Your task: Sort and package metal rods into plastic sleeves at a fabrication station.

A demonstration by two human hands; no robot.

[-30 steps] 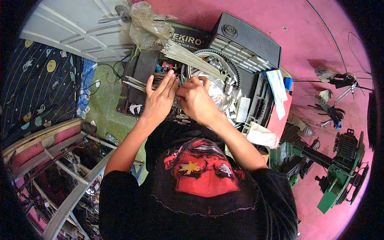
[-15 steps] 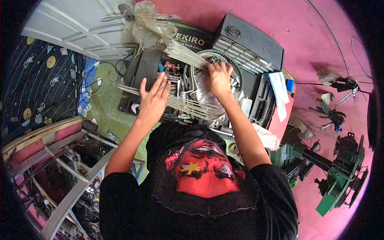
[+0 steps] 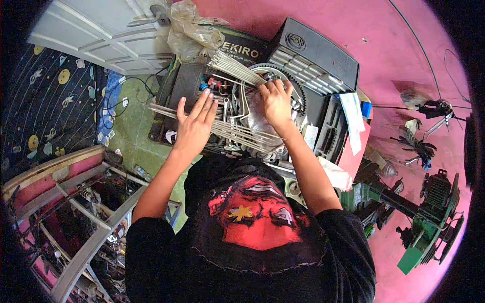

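My left hand (image 3: 194,123) lies flat, fingers extended, over a loose spread of thin pale rods (image 3: 242,132) across the open toolbox. Farther back, my right hand (image 3: 277,103) has its fingers curled around the near end of a bundle of similar thin rods (image 3: 235,68), which fans out toward the far left. The fingertips are partly hidden. Between the hands are wrenches (image 3: 227,107), a bent metal bar (image 3: 244,103) and a clear plastic bag (image 3: 256,118). A toothed black ring (image 3: 299,93) stands just beyond my right hand.
A grey case with slotted compartments (image 3: 316,55) stands at the back right. A crumpled plastic bag (image 3: 194,33) hangs by the white door (image 3: 96,30). Green machinery (image 3: 419,247) stands at the right, by the pink wall (image 3: 379,65). At lower left is a metal frame (image 3: 96,242) holding parts.
My right hand has shifted very slightly, still at the bundle's end. A single rod now shows apart from the bundle's near side. My left hand stays nearly in place.
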